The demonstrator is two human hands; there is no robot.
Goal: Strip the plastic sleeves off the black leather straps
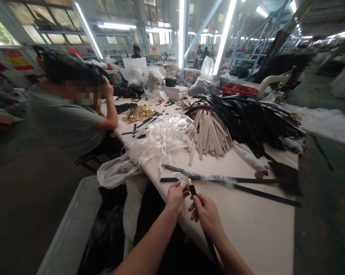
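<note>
A black strap (pixel 193 190) runs up through my right hand (pixel 208 214), whose thumb and fingers pinch it near its end. Below the hand the strap hangs down past the table edge. My left hand (pixel 175 198) is closed at the strap's tip, with white coverings on its fingertips. A bit of whitish film (pixel 178 175) shows by these fingers; whether they grip it is unclear. Just beyond my hands, two long black straps (pixel 258 180) lie crossed, wrapped in clear plastic (pixel 215 178) at the middle.
White film strips (pixel 169 133) are heaped on the table (pixel 247 229), beside beige straps (pixel 212 133) and a pile of black straps (pixel 241 118). Gold metal pieces (pixel 141 113) lie farther back. A person (pixel 69 114) sits at the left. A grey bin (pixel 66 225) stands below the table's left edge.
</note>
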